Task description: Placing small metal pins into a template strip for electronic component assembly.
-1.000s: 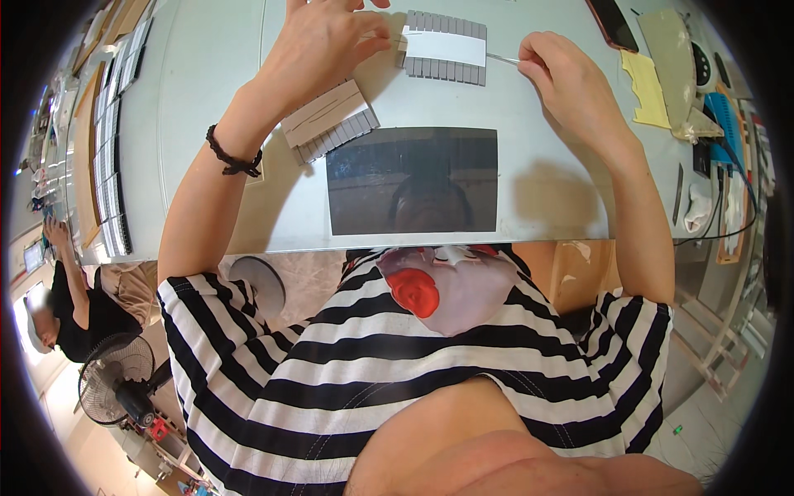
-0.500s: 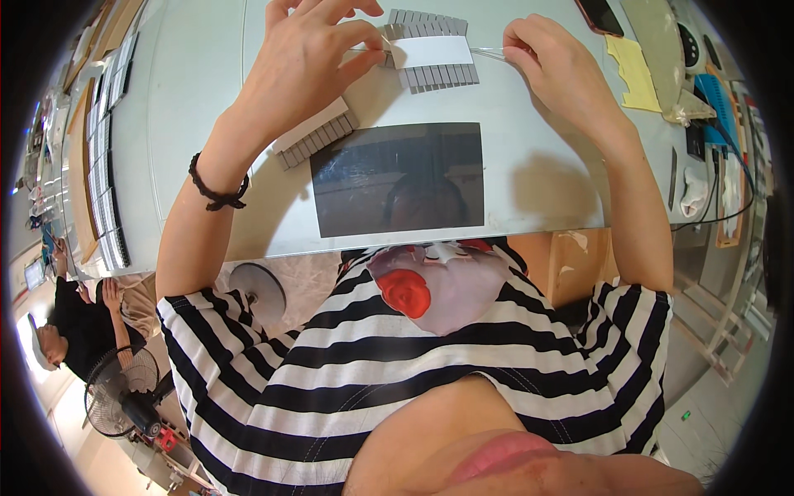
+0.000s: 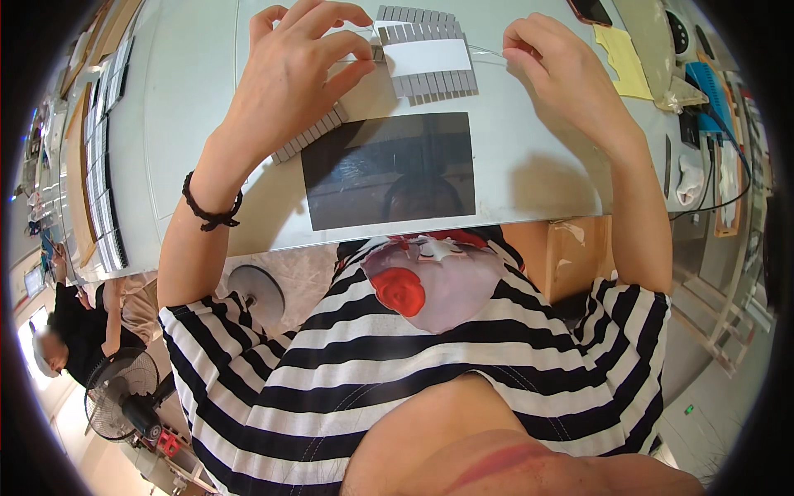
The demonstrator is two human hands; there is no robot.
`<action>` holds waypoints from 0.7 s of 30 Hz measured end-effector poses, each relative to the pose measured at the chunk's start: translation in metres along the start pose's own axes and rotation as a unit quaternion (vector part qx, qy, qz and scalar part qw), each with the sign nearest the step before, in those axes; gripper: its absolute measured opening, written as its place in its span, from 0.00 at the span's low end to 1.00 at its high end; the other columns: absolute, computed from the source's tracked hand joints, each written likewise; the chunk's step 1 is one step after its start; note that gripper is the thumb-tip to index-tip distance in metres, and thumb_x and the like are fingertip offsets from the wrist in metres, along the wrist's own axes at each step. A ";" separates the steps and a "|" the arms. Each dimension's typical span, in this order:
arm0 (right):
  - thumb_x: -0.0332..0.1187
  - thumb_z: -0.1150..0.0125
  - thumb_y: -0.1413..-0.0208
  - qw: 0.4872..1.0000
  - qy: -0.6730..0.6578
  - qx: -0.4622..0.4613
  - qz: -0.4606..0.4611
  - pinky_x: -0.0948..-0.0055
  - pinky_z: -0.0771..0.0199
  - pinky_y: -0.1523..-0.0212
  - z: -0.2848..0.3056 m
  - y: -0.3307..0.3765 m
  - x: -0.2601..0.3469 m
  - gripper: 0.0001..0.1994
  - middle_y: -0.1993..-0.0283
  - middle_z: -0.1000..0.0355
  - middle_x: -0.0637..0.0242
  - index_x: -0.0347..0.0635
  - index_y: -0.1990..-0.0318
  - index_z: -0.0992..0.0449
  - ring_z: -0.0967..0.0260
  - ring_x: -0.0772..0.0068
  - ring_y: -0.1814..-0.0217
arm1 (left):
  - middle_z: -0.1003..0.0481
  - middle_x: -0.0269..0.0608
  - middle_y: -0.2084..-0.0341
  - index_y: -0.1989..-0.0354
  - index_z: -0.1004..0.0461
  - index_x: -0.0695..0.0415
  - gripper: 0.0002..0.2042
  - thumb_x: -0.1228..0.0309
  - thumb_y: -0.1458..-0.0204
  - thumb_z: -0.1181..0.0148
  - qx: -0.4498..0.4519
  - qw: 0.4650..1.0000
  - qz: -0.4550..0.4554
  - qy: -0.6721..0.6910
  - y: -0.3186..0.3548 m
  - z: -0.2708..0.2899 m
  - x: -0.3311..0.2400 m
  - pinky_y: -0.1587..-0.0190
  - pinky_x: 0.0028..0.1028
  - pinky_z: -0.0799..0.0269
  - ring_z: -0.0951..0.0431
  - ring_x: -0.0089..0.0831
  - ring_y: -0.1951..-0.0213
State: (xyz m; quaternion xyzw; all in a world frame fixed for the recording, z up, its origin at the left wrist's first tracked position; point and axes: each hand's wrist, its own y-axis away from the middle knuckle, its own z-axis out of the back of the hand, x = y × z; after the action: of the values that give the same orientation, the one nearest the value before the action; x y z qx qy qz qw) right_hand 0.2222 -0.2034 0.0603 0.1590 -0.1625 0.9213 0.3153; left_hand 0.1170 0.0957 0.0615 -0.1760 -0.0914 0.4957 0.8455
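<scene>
The grey slatted piece (image 3: 427, 58) at twelve o'clock now seems parted from a second slatted row (image 3: 416, 14), right hand (image 3: 552, 62) pinching a clear strand (image 3: 487, 51) at its three, left hand (image 3: 291, 66) at nine, grip unclear.

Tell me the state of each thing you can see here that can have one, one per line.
Left hand, thumb and forefinger close together; grip unclear
Right hand, fingers curled at a thin strand; grip unclear
White-banded grey piece, between the hands
Second grey piece, partly hidden
Dark panel, lying flat, reflective
Phone, screen dark, partly out of frame
Yellow sheet, ragged-edged
Fan, cannot tell if running
</scene>
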 end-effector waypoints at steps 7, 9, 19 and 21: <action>0.28 0.43 0.38 0.998 -0.055 0.002 -0.007 0.56 0.32 0.57 0.006 0.044 0.027 0.04 0.65 0.30 0.57 0.37 0.63 0.27 0.31 0.50 0.59 | 0.22 0.27 0.49 0.68 0.21 0.51 0.05 0.72 0.49 0.28 0.004 0.999 0.025 0.030 0.029 0.017 -0.037 0.41 0.42 0.41 0.25 0.32 0.47; 0.28 0.42 0.39 0.998 -0.063 0.000 -0.007 0.56 0.31 0.57 0.002 0.058 0.034 0.04 0.66 0.30 0.57 0.37 0.63 0.27 0.32 0.51 0.59 | 0.22 0.27 0.49 0.67 0.21 0.51 0.07 0.73 0.51 0.28 0.011 0.999 0.023 0.037 0.037 0.018 -0.048 0.42 0.41 0.42 0.25 0.33 0.47; 0.27 0.36 0.41 0.994 -0.078 -0.045 0.063 0.62 0.29 0.59 -0.025 0.094 0.033 0.05 0.64 0.29 0.57 0.38 0.60 0.24 0.31 0.51 0.60 | 0.22 0.31 0.50 0.66 0.22 0.51 0.09 0.74 0.54 0.27 0.032 0.996 0.072 0.039 0.067 0.015 -0.079 0.40 0.46 0.42 0.25 0.36 0.47; 0.28 0.36 0.41 0.996 -0.046 -0.067 0.041 0.64 0.28 0.58 -0.024 0.099 0.033 0.06 0.62 0.28 0.59 0.39 0.58 0.23 0.29 0.55 0.59 | 0.22 0.31 0.50 0.65 0.22 0.51 0.10 0.74 0.54 0.27 0.025 0.998 0.053 0.038 0.069 0.013 -0.082 0.40 0.46 0.43 0.25 0.37 0.47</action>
State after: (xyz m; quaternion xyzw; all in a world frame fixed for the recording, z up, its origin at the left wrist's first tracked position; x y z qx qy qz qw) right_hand 0.1302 -0.2499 0.0320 0.1725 -0.2448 0.9123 0.2793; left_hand 0.0165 0.0575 0.0478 -0.1783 -0.0370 0.5351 0.8249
